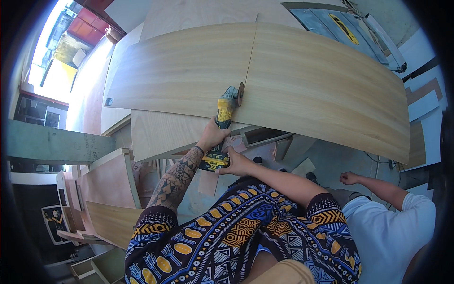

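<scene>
A yellow and black cordless angle grinder (226, 110) is held between both my hands, its head lying over the near edge of a wood-grain panel (326, 85). The thin disc (240, 94) stands on edge at the panel's surface. From the disc, a narrow dark line (251, 54) runs across to the panel's far edge; I cannot tell how deep it is. My left hand (213, 135) wraps the grinder's body behind the yellow part. My right hand (238, 162) grips the rear end, beside the yellow battery (213, 163).
A paler board (163, 135) lies under the panel. At the far right sits a grey-blue metal table (321, 28) with a yellow insert. Another person's hand (349, 178) is closed, to my right. Wooden cabinet parts (106, 182) stand at left, near a green-grey beam (56, 142).
</scene>
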The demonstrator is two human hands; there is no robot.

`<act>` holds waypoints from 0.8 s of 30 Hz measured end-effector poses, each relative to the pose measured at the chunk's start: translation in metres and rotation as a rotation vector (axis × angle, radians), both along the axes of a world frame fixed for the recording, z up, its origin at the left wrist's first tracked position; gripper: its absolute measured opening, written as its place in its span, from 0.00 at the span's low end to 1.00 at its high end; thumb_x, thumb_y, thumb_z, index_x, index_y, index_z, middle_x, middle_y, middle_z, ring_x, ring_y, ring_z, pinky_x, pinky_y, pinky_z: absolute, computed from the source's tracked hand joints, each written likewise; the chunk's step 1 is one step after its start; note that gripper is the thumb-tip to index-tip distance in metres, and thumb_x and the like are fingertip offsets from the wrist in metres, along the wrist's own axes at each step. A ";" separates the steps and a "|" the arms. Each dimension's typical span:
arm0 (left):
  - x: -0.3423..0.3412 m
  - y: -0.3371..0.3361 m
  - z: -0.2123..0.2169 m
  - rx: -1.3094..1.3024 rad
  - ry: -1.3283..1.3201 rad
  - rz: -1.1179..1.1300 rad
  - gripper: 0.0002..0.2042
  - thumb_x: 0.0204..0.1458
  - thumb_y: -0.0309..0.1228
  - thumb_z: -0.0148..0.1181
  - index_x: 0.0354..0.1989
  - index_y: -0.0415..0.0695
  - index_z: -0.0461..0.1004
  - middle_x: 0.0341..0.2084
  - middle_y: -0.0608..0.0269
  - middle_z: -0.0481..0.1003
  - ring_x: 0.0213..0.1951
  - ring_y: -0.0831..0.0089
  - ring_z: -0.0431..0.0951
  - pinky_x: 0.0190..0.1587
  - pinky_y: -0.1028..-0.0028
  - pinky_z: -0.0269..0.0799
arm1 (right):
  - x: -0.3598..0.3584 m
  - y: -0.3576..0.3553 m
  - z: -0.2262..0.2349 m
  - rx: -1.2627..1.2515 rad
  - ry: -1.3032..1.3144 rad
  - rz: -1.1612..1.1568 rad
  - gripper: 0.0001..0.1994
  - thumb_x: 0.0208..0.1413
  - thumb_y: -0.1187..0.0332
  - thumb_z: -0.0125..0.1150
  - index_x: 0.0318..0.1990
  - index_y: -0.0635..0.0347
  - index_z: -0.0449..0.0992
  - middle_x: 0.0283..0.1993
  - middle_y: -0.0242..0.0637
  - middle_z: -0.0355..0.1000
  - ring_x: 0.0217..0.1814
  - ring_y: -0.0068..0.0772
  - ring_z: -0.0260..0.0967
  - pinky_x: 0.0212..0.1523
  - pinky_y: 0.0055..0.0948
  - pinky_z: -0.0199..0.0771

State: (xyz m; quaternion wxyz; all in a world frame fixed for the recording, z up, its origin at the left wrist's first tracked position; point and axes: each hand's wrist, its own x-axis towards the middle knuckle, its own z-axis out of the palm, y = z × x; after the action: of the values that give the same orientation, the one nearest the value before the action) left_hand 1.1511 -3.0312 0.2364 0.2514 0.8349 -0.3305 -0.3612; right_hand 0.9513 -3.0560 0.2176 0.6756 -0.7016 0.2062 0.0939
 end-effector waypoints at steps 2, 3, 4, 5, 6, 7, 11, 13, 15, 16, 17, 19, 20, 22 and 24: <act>0.000 0.000 0.000 0.000 -0.005 0.002 0.36 0.49 0.38 0.74 0.65 0.30 0.70 0.49 0.36 0.84 0.52 0.49 0.88 0.58 0.58 0.82 | 0.000 0.000 0.000 0.003 -0.010 0.000 0.57 0.47 0.43 0.87 0.72 0.75 0.61 0.65 0.65 0.76 0.68 0.58 0.79 0.70 0.45 0.78; -0.001 -0.002 0.003 0.021 0.024 0.012 0.36 0.49 0.38 0.74 0.64 0.30 0.70 0.48 0.37 0.84 0.52 0.51 0.88 0.57 0.59 0.82 | -0.001 -0.001 -0.001 0.008 -0.003 0.000 0.57 0.47 0.42 0.87 0.72 0.75 0.61 0.65 0.65 0.76 0.69 0.58 0.79 0.70 0.45 0.78; -0.002 -0.003 0.006 0.043 0.053 0.021 0.36 0.49 0.38 0.74 0.64 0.30 0.70 0.48 0.38 0.84 0.51 0.52 0.88 0.57 0.60 0.82 | -0.001 -0.001 -0.002 0.013 0.003 -0.001 0.57 0.47 0.42 0.87 0.72 0.75 0.61 0.65 0.66 0.76 0.69 0.58 0.79 0.70 0.45 0.78; -0.003 -0.004 0.007 0.046 0.053 0.014 0.36 0.49 0.38 0.74 0.64 0.30 0.70 0.48 0.38 0.84 0.51 0.52 0.88 0.57 0.60 0.82 | -0.001 -0.001 -0.003 0.016 0.003 -0.008 0.57 0.47 0.42 0.87 0.72 0.75 0.61 0.65 0.66 0.76 0.69 0.58 0.79 0.70 0.45 0.78; -0.004 -0.004 0.008 0.036 0.047 0.013 0.36 0.49 0.37 0.74 0.64 0.30 0.70 0.48 0.39 0.84 0.51 0.53 0.88 0.57 0.60 0.82 | -0.001 0.000 -0.005 0.018 -0.012 -0.011 0.57 0.47 0.42 0.87 0.72 0.75 0.61 0.65 0.66 0.76 0.69 0.58 0.79 0.70 0.45 0.77; -0.004 -0.004 0.008 0.026 0.042 0.012 0.36 0.49 0.37 0.75 0.64 0.30 0.70 0.48 0.39 0.84 0.50 0.54 0.88 0.56 0.61 0.82 | 0.000 0.001 -0.007 0.021 -0.027 -0.016 0.57 0.47 0.42 0.87 0.72 0.75 0.61 0.65 0.66 0.76 0.69 0.58 0.79 0.70 0.45 0.77; -0.004 -0.005 0.003 0.047 0.056 0.016 0.36 0.49 0.37 0.75 0.64 0.29 0.70 0.49 0.40 0.84 0.51 0.53 0.88 0.57 0.60 0.82 | -0.001 0.001 -0.011 0.015 -0.037 -0.017 0.58 0.46 0.41 0.88 0.71 0.76 0.61 0.63 0.67 0.77 0.67 0.59 0.80 0.68 0.45 0.79; 0.001 0.000 -0.007 0.016 0.058 0.030 0.37 0.49 0.37 0.75 0.64 0.29 0.69 0.50 0.40 0.84 0.52 0.53 0.87 0.58 0.60 0.82 | 0.001 0.004 -0.016 0.017 -0.057 -0.014 0.57 0.46 0.41 0.88 0.68 0.79 0.61 0.60 0.69 0.78 0.64 0.60 0.81 0.66 0.45 0.81; 0.003 0.003 -0.014 0.010 0.056 0.027 0.37 0.49 0.37 0.75 0.64 0.29 0.69 0.50 0.40 0.84 0.52 0.53 0.87 0.58 0.60 0.82 | 0.002 0.006 -0.020 0.007 -0.069 -0.018 0.57 0.46 0.41 0.88 0.67 0.79 0.61 0.59 0.70 0.78 0.63 0.61 0.82 0.65 0.45 0.81; 0.004 0.002 -0.015 0.002 0.056 0.026 0.37 0.48 0.37 0.75 0.64 0.29 0.70 0.50 0.40 0.84 0.53 0.53 0.87 0.59 0.60 0.81 | 0.001 0.006 -0.021 -0.006 -0.079 -0.020 0.57 0.45 0.41 0.88 0.66 0.80 0.61 0.57 0.70 0.79 0.62 0.61 0.83 0.64 0.45 0.82; 0.004 0.003 -0.016 0.003 0.056 0.023 0.37 0.48 0.37 0.75 0.64 0.29 0.70 0.50 0.40 0.84 0.53 0.53 0.87 0.59 0.60 0.81 | 0.001 0.007 -0.023 -0.005 -0.080 -0.023 0.57 0.45 0.41 0.88 0.66 0.80 0.61 0.57 0.70 0.79 0.62 0.61 0.83 0.64 0.45 0.82; 0.002 0.000 -0.014 0.018 0.051 0.018 0.36 0.48 0.37 0.75 0.63 0.29 0.70 0.49 0.40 0.84 0.53 0.53 0.87 0.59 0.61 0.81 | 0.000 0.005 -0.024 -0.004 -0.075 -0.030 0.56 0.45 0.41 0.88 0.66 0.79 0.61 0.57 0.70 0.79 0.61 0.61 0.83 0.64 0.45 0.82; 0.002 -0.002 -0.012 0.018 0.051 0.014 0.36 0.48 0.37 0.75 0.63 0.29 0.70 0.49 0.40 0.84 0.53 0.53 0.87 0.59 0.61 0.81 | 0.000 0.005 -0.025 -0.004 -0.075 -0.034 0.56 0.45 0.41 0.88 0.66 0.79 0.61 0.57 0.70 0.79 0.61 0.61 0.83 0.64 0.45 0.82; 0.001 -0.002 -0.011 -0.004 0.066 0.007 0.34 0.49 0.36 0.75 0.62 0.30 0.71 0.49 0.42 0.84 0.52 0.55 0.87 0.58 0.61 0.81 | 0.000 0.006 -0.025 -0.006 -0.097 -0.038 0.56 0.46 0.41 0.88 0.67 0.78 0.61 0.58 0.69 0.79 0.62 0.61 0.83 0.64 0.45 0.82; 0.000 0.000 -0.011 -0.018 0.073 0.015 0.34 0.49 0.35 0.75 0.62 0.30 0.71 0.48 0.43 0.84 0.50 0.56 0.87 0.57 0.61 0.82 | -0.001 0.004 -0.022 0.004 -0.080 -0.022 0.56 0.46 0.41 0.88 0.67 0.78 0.62 0.58 0.69 0.79 0.63 0.61 0.82 0.65 0.45 0.81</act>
State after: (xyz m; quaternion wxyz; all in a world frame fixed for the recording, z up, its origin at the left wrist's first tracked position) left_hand 1.1516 -3.0313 0.2257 0.2733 0.8215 -0.3179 -0.3865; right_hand 0.9506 -3.0517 0.1957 0.6856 -0.7012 0.1864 0.0587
